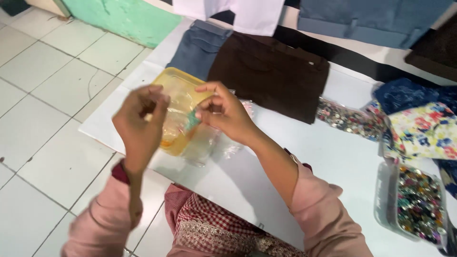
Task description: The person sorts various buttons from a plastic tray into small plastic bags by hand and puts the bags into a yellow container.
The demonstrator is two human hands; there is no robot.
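Observation:
My left hand point(139, 124) and my right hand point(226, 113) are raised over a white sheet point(328, 152) spread on the floor. Both pinch the top of a small clear plastic bag point(183, 124) that hangs between them, with something small and green-orange near my right fingertips. Under the bag lies a yellow translucent tray point(173, 81). More clear plastic point(228, 147) lies crumpled beside the tray.
Folded brown trousers point(271, 71) and blue jeans point(197, 45) lie at the back. A bag of buttons point(345, 119), a clear box of colourful buttons point(419, 202) and floral fabric point(423, 128) are at the right. White floor tiles point(43, 95) spread left.

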